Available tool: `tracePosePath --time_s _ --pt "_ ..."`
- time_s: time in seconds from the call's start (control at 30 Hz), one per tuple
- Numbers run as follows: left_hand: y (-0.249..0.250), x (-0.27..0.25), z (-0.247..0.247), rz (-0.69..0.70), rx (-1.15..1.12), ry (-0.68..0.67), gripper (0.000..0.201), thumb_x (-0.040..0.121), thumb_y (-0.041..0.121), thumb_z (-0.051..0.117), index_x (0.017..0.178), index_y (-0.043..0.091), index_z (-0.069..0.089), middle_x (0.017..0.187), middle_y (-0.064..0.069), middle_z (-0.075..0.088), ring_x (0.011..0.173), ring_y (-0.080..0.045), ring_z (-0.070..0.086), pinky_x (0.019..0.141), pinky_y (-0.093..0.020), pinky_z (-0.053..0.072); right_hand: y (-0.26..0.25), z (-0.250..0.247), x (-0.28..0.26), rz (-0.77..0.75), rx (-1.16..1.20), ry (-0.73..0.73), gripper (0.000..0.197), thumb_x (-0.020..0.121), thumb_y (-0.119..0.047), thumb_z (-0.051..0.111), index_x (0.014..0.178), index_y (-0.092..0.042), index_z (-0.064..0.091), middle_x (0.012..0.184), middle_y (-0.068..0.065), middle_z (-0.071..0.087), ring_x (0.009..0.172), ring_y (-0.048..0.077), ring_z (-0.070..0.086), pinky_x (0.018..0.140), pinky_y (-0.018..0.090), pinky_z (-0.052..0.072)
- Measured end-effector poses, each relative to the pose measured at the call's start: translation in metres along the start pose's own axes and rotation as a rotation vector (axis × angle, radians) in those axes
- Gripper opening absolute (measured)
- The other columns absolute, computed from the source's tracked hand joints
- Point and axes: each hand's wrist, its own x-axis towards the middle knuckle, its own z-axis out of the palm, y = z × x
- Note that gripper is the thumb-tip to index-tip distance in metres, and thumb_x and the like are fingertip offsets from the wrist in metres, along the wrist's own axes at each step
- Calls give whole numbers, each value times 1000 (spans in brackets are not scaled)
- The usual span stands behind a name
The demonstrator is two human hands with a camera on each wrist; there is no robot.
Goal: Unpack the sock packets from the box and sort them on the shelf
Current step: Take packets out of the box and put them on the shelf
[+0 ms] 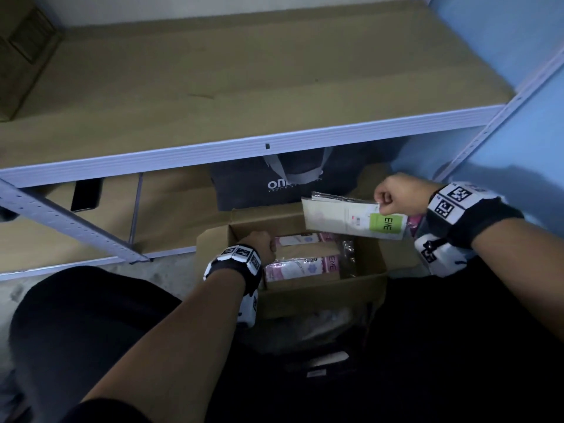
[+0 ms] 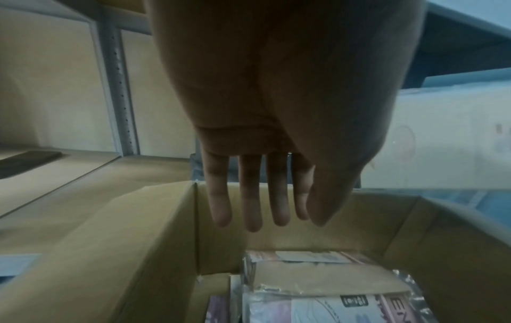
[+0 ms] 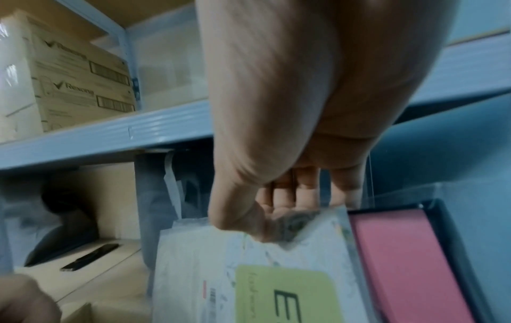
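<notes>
The right hand [image 1: 396,195] pinches the top edge of a green-labelled packet [image 1: 351,219], thumb against curled fingers [image 3: 287,196], and holds it over the far right corner of the box [image 1: 320,293]. The packet lies nearly flat with its long axis running left to right, the green label at its right end nearest the hand and its plain white end pointing left; a second clear packet edge shows just behind it, so the hand may hold two, though I cannot tell for sure. The left hand [image 1: 259,245] is inside the box at its left wall; the left wrist view shows its fingers [image 2: 250,196] straight and close together, holding nothing, above the packets. In the box lie at least two pink packets [image 1: 300,267], stacked flat with their long axes left to right and pink labels at the right end, one nearer the person and one [image 1: 297,239] farther back, with a brown card face between them. One clear, crinkled packet [image 1: 348,254] stands on edge along their right side. The box sits open on the floor in front of the shelf [image 1: 244,87]. One dark bag [image 1: 290,181] stands behind the box under the shelf board, and one dark phone [image 1: 87,193] lies to the left on the lower level. A printed carton [image 3: 69,87] rests on the shelf's left end.
</notes>
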Motion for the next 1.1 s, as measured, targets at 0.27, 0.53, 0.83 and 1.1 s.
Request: tracePosePath --time_s 0.27,0.53,0.83,1.1 --pt "14 35 15 7 200 -110 23 87 19 61 109 18 61 122 -10 57 110 -28 57 95 -36 49 20 -13 5 -25 55 -7 22 80 -11 67 64 -21 56 61 -5 55 56 10 46 55 24 36" --pt "24 104 44 73 423 -229 49 78 23 67 123 16 49 129 -11 52 111 -33 55 92 -39 49 48 -11 15 -34 91 -32 13 81 -13 67 70 -17 61 69 -1 63 62 9 54 55 20 38" --pt "39 124 57 137 554 -247 56 84 29 62 134 16 40 137 -13 43 122 -32 47 96 -52 45 73 -14 25 -46 167 -19 12 77 -19 71 71 -23 62 70 -4 64 66 12 59 68 33 50" --pt "23 113 22 339 437 -14 57 93 16 45 145 21 24 126 -18 57 110 -34 59 91 -41 49 68 -21 24 -46 194 13 17 78 -18 71 68 -25 58 69 -3 63 64 13 58 61 27 45"
